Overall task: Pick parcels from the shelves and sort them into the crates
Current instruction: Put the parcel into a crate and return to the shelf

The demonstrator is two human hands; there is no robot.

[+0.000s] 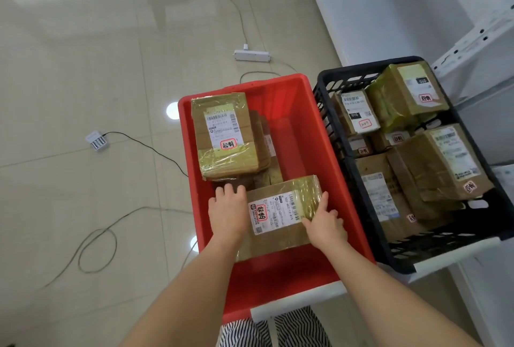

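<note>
- Striped trousers (pixel 247 331) at the very bottom edge, with a white rail (pixel 299 300) just ahead of them, under the near rim of the red crate (pixel 281 271).
- Two bare forearms reaching forward and down into that red crate.
- Left hand (pixel 228 211) laid flat on the left side of the parcel (pixel 281 214), fingers straight and pointing away, fingertips touching a darker box beneath.
- Right hand (pixel 324 224) gripping the parcel's right edge, fingers curled over the taped corner.
- Parcel itself inside the red crate, near end, tilted a little, white label with barcode and red-marked sticker facing up, yellowish tape on the right part.
- Farther in, a second taped box (pixel 222 135) lying on top of other brown boxes at the crate's far left.
- Right half of the red crate's floor bare at the far end.
- Just beside to the right, a black crate (pixel 358 176) touching the red one, packed with labelled brown boxes.
- White shelf frame (pixel 472 40) behind the black crate at the right edge.
- Out on the glossy tiled floor (pixel 97 54): a small battery charger (pixel 96 140) with a black cable to the left, a white power strip (pixel 251 55) farther off.
</note>
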